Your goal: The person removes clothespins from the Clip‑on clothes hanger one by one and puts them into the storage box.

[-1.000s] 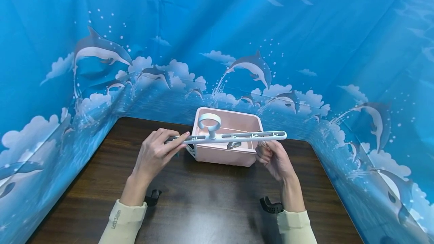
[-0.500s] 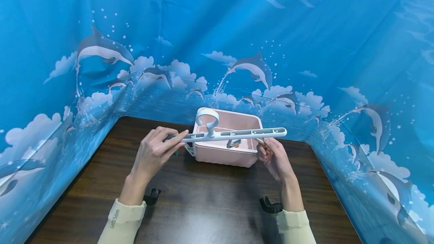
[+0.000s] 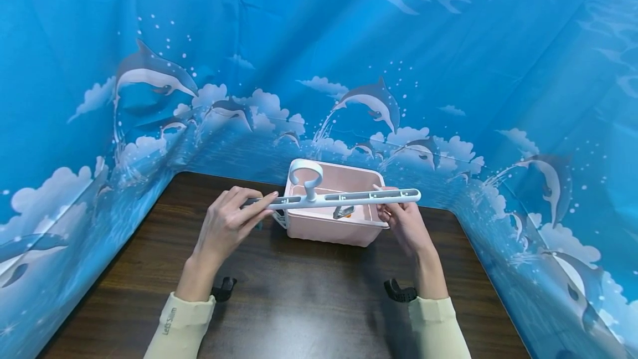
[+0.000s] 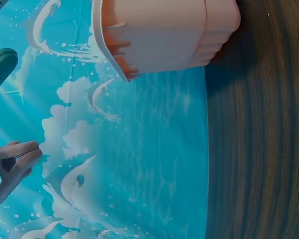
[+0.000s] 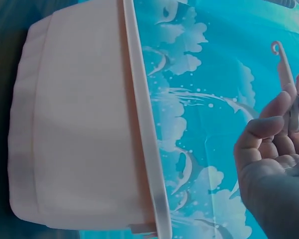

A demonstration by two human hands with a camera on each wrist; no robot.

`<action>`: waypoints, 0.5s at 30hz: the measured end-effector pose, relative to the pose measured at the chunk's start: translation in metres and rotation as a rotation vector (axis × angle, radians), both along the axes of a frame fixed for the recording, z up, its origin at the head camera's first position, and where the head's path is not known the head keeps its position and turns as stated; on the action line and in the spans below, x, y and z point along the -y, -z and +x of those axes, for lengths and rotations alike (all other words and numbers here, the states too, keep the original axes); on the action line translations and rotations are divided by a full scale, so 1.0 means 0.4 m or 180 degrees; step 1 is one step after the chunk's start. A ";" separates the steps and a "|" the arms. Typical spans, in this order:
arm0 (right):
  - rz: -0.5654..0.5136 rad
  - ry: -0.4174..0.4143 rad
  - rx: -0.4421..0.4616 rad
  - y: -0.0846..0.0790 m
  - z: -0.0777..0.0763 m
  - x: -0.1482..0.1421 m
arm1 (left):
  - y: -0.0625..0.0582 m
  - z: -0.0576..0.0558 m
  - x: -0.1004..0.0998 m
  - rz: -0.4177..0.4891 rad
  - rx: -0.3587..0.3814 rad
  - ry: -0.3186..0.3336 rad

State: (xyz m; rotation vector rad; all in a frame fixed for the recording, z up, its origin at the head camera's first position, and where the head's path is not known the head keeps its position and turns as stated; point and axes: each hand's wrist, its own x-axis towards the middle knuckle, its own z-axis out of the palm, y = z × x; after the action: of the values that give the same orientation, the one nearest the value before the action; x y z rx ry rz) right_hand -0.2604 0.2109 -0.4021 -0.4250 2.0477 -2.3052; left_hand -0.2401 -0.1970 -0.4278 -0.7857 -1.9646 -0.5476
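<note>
My left hand (image 3: pixel 231 218) holds one end of a pale blue hanger (image 3: pixel 344 199), a slotted bar with a round hook at its middle, raised over the front of the pink basket (image 3: pixel 329 231). A green clip (image 4: pixel 2 69) shows at the edge of the left wrist view. Below the bar's middle, a grey clip (image 3: pixel 343 213) overlaps the basket's inside in the head view. Near the bar's other end, my right hand (image 3: pixel 405 223) pinches a pinkish clothespin with a small curled hook (image 5: pixel 293 104) between thumb and fingers. The bar hides part of those fingers.
The pink basket stands on a dark wooden table (image 3: pixel 309 281) near its back edge. Behind and along the sides hangs a blue curtain (image 3: pixel 279 43) printed with dolphins. Black bands (image 3: pixel 399 291) sit at both wrists.
The hanger has risen slightly and its hook has tilted left. My right hand has brought the clothespin up from below the bar, and its fingertips now overlap the bar's far end.
</note>
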 end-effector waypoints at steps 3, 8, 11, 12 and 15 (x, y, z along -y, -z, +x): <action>0.0161 0.0020 -0.0048 -0.004 -0.015 -0.002 | -0.001 -0.001 0.000 0.0009 0.0004 -0.0003; 0.0387 0.0069 0.0022 -0.012 -0.036 -0.002 | -0.002 -0.001 0.003 -0.0008 0.0051 -0.0001; 0.0547 0.0071 0.0027 -0.024 -0.048 0.002 | -0.002 -0.001 0.004 -0.0011 0.0063 -0.0002; 0.0635 0.0075 -0.0017 -0.029 -0.052 0.004 | -0.001 0.000 0.004 -0.0011 0.0067 -0.0002; 0.0960 0.0119 -0.0222 -0.039 -0.063 0.008 | -0.001 0.001 0.005 -0.0009 0.0062 -0.0012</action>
State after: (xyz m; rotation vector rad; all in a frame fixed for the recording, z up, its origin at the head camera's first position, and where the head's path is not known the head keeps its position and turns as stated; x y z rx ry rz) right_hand -0.2856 0.2076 -0.3866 -0.4597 2.4030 -1.9761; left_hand -0.2398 -0.1988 -0.4275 -0.7809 -1.9848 -0.5522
